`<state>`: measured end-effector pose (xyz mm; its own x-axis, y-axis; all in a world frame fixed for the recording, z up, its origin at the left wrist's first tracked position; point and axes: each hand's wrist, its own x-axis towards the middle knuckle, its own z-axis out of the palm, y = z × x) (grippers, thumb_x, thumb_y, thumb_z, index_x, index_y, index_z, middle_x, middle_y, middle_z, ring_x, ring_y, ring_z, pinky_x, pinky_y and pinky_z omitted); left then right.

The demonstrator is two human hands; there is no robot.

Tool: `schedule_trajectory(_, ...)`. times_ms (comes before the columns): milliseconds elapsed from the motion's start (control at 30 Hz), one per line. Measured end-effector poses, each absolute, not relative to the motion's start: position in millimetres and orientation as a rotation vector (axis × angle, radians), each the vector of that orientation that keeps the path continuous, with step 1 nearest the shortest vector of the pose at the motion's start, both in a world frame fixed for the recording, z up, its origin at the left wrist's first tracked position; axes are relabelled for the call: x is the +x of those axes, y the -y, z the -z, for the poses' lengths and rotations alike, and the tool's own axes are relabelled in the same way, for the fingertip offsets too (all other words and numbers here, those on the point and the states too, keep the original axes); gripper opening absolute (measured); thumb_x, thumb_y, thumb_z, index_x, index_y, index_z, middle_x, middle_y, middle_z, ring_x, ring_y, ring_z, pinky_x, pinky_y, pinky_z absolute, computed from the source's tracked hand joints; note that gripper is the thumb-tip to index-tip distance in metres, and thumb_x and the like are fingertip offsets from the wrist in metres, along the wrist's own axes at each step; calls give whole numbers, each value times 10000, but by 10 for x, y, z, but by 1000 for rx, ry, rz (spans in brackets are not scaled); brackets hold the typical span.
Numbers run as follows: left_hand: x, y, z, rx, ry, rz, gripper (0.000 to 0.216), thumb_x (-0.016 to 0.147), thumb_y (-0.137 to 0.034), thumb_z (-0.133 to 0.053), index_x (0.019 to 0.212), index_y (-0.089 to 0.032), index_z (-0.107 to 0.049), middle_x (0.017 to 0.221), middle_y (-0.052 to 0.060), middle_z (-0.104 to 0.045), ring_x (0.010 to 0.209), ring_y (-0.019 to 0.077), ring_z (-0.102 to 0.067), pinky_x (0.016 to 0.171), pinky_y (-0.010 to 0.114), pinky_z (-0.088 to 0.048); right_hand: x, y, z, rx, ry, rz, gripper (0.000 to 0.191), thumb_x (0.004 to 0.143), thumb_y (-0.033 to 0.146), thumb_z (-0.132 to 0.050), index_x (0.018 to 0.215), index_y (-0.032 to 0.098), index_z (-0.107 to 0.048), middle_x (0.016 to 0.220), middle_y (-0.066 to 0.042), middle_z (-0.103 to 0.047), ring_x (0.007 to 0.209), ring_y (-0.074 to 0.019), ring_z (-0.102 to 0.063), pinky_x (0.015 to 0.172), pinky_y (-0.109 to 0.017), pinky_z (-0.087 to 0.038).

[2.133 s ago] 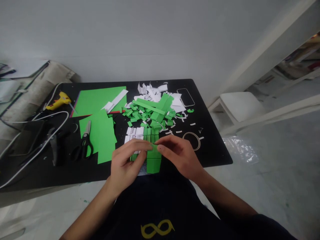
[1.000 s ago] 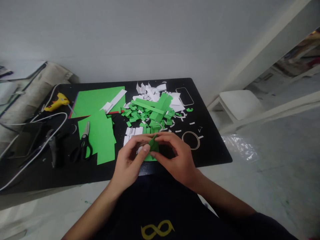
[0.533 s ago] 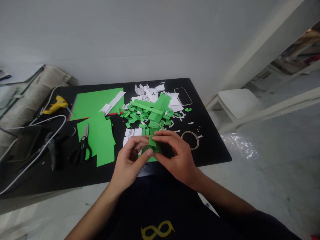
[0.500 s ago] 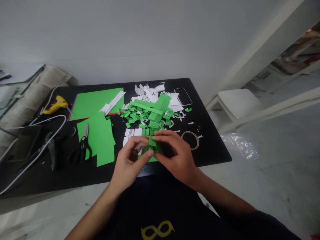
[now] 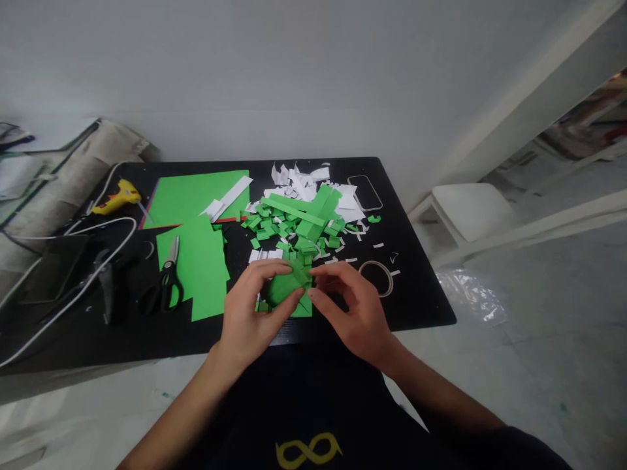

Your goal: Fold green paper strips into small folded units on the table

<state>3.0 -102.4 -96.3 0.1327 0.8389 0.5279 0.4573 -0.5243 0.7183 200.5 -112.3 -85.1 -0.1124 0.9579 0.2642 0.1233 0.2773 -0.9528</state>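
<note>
"Folded green paper piece (image 5: 294, 277): you have it up between your hands, over the near side of the black rectangular desk (image 5: 421, 307)."

"And how do your hands stand on it?"

"Your left hand (image 5: 249, 303) has it pinched between thumb and forefinger. Your right hand (image 5: 360, 307) is curled, thumb and forefinger a little apart at the piece's right edge; whether they grip it, I cannot tell."

"What do you have around you, by count?"

"One yellow glue gun (image 5: 120, 199) at your far left, and one pair of black-handled metal scissors (image 5: 170, 271) lying partly on the nearer flat green paper sheets (image 5: 206, 267). One larger green paper sheet (image 5: 196, 189) lies behind those, bearing one long white paper strip (image 5: 235, 192). At your right is one pale round ring (image 5: 391, 281). Ahead of you, the heap of green and white paper scraps (image 5: 311, 225) is too jumbled to count."

"Any marking on you?"

"One yellow infinity-shaped emblem (image 5: 308, 452), on the front of your dark shirt (image 5: 313, 391)."
</note>
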Motion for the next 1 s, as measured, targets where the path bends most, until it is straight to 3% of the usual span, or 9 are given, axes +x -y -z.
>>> schedule_trajectory(200, 79, 1025, 929, 2112, -1149, -1339, 252, 966, -137, -757, 1191, -230, -688, 1158, 61, -759, 1081, 190, -733, 880, 296, -595, 1960, 1059, 887, -1065, 1440, -991, 174, 950, 211, -774, 1117, 259, -771, 1175, -65, -722, 1079, -220, -734, 823, -328, -651)
schedule_trajectory(367, 69, 1030, 962, 1954, -1160, -1285, 262, 964, -156, -774, 1199, -249, -704, 1176, 51, -753, 1079, 181, -727, 874, 287, -596, 1980, 1029, 911, -1123, 1340, -1171, 113, 938, 248, -788, 1051, 251, -790, 1023, -33, -814, 933, -197, -780, 860, -344, -648)
schedule_trajectory(700, 44, 1038, 959, 2060, -1202, -1348, 267, 945, -114, -792, 1172, -229, -711, 1196, 72, -739, 1151, 201, -717, 966, 335, -613, 1997, 990, 911, -1185, 1264, -1150, 106, 891, 304, -818, 934, 214, -782, 908, -46, -807, 837, -209, -786, 800, -354, -658)
schedule_trajectory(1000, 11, 1038, 971, 2383, -1198, -1341, 280, 966, -56, -748, 1222, -168, -722, 1157, 88, -792, 1090, 176, -763, 1011, 295, -607, 2018, 995, 939, -1134, 1308, -1149, 249, 910, 219, -784, 1154, 268, -803, 1010, -31, -820, 937, -199, -801, 867, -349, -673)
